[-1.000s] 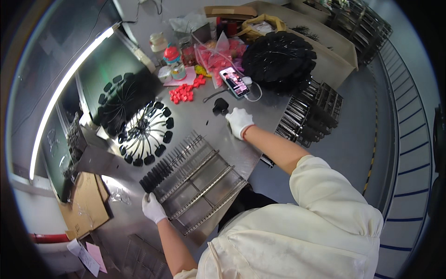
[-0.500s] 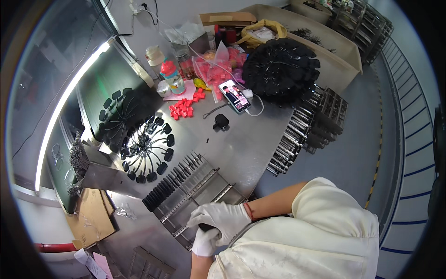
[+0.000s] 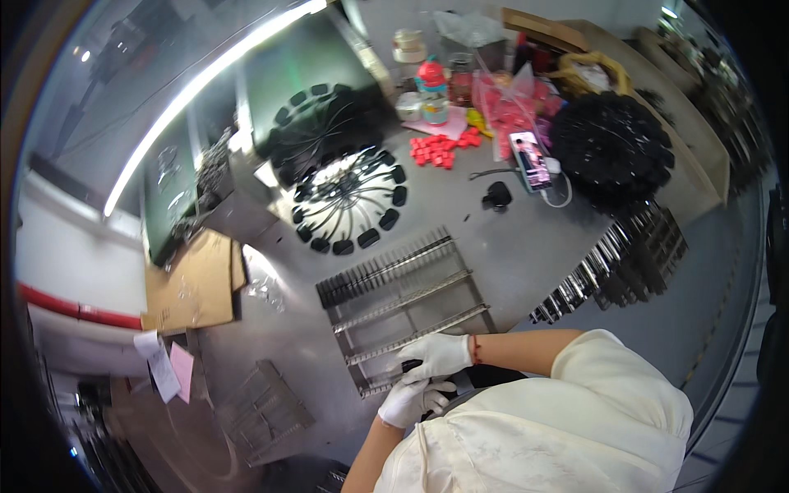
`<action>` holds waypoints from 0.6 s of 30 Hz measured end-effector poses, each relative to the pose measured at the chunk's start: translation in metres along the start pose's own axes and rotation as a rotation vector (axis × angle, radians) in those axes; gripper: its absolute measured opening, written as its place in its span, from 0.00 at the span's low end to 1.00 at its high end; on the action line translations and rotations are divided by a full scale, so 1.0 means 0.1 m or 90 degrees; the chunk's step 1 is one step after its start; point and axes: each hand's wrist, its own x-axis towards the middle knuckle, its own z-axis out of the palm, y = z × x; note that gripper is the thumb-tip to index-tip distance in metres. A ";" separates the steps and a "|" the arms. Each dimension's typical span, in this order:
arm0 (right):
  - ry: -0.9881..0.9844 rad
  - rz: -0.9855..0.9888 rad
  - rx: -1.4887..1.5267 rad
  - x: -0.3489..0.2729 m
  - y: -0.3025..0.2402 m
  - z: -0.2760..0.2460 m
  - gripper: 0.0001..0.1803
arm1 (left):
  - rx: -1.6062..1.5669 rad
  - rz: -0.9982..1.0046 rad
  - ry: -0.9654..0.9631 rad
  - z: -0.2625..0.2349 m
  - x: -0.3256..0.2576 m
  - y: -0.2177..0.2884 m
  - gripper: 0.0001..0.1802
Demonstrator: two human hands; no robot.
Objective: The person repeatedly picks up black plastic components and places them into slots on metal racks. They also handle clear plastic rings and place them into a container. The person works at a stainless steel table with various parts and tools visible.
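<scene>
Both my hands wear white gloves and meet close to my body, over the near edge of a metal rack [image 3: 404,327]. My right hand [image 3: 444,357] is closed on a small black part [image 3: 411,366], of which only a bit shows between the fingers. Just below it, nearly touching, my left hand [image 3: 411,403] has its fingers curled; what they hold, if anything, is hidden. A tight row of thin black pieces [image 3: 357,283] stands along the far bar of the rack.
Beyond the rack lie a ring of black-headed stems [image 3: 345,201], red plastic pieces [image 3: 436,149], a black part [image 3: 497,195] and a plugged-in phone [image 3: 530,160]. Stacked metal racks [image 3: 612,263] stand at the right. Another rack [image 3: 267,411] and cardboard [image 3: 193,283] are on the left.
The view has swung, so the table things appear further right and the rack looks turned. My hands stay together by my body, the left now just under the right.
</scene>
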 end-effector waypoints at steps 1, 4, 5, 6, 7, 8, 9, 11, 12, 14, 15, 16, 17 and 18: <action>0.002 -0.029 0.004 0.00 0.06 0.05 0.29 | 0.027 0.001 0.007 -0.09 0.01 -0.06 0.26; 0.040 -0.157 -0.052 0.03 -0.09 0.09 0.33 | 0.039 0.044 -0.034 -0.07 -0.06 -0.02 0.21; 0.053 -0.180 -0.075 0.00 -0.24 0.08 0.35 | 0.083 0.071 -0.033 -0.06 -0.11 -0.02 0.20; -0.007 -0.033 0.138 -0.05 -0.42 0.01 0.37 | 0.123 0.054 0.007 0.02 -0.13 0.11 0.20; 0.001 0.004 0.248 -0.09 -0.46 -0.05 0.39 | 0.172 0.028 0.043 0.15 -0.17 0.28 0.19; 0.008 0.042 0.357 -0.11 -0.50 -0.10 0.42 | 0.213 0.064 0.040 0.28 -0.25 0.39 0.19; 0.076 -0.043 0.361 -0.10 -0.48 -0.16 0.44 | 0.265 0.104 0.034 0.35 -0.29 0.52 0.19; 0.071 -0.062 0.111 -0.09 -0.53 -0.23 0.41 | 0.390 0.065 0.028 0.30 -0.32 0.66 0.18; 0.084 -0.075 0.066 -0.07 -0.56 -0.21 0.41 | 0.405 0.105 0.064 0.34 -0.35 0.68 0.18; 0.102 -0.083 0.135 0.00 -0.57 -0.13 0.41 | 0.441 0.149 0.097 0.31 -0.34 0.71 0.19; 0.104 -0.075 0.252 0.05 -0.49 -0.04 0.41 | 0.461 0.152 0.097 0.20 -0.32 0.71 0.19; 0.102 -0.066 0.367 0.11 -0.44 0.02 0.41 | 0.481 0.158 0.100 0.13 -0.31 0.73 0.19; 0.134 -0.073 0.349 0.13 -0.41 0.06 0.41 | 0.484 0.180 0.104 0.10 -0.31 0.72 0.18; 0.164 -0.081 0.331 0.16 -0.40 0.09 0.41 | 0.486 0.204 0.110 0.09 -0.32 0.70 0.17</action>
